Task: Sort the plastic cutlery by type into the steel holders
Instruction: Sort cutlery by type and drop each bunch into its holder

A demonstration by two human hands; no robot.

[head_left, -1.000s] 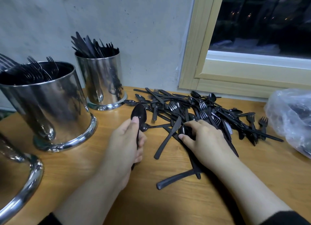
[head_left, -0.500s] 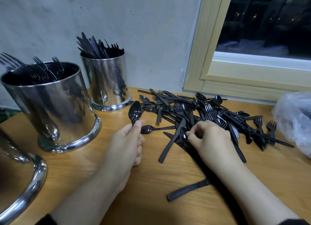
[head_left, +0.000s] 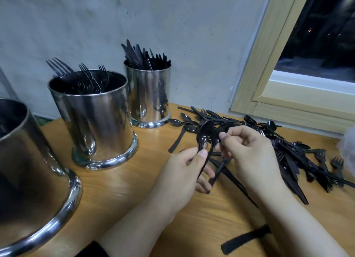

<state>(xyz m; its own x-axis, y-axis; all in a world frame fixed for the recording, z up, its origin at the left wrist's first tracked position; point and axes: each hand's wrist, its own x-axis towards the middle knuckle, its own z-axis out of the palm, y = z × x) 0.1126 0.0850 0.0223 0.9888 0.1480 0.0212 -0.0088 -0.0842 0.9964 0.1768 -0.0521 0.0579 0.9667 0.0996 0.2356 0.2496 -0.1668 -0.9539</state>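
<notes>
Spoons gather — our left hand (head_left: 184,170) pinches one glossy black plastic spoon (head_left: 204,139); just right, our right hand (head_left: 253,156) pinches a second black plastic spoon (head_left: 221,135), likely to bundle them.

The place looked like the back area of a canteen or small eatery. A wooden bench (head_left: 107,189) stood against a bare, rough grey plaster wall (head_left: 172,26), beside a pale wooden window frame (head_left: 269,80) with darkness outside. Three polished steel holders stood on it: one held black plastic forks (head_left: 80,78), a second (head_left: 148,95) black plastic knives, and the nearest (head_left: 28,180) was cut off by the edge. A loose heap of black disposable cutlery (head_left: 284,151) lay in bulk, too much for a household.
</notes>
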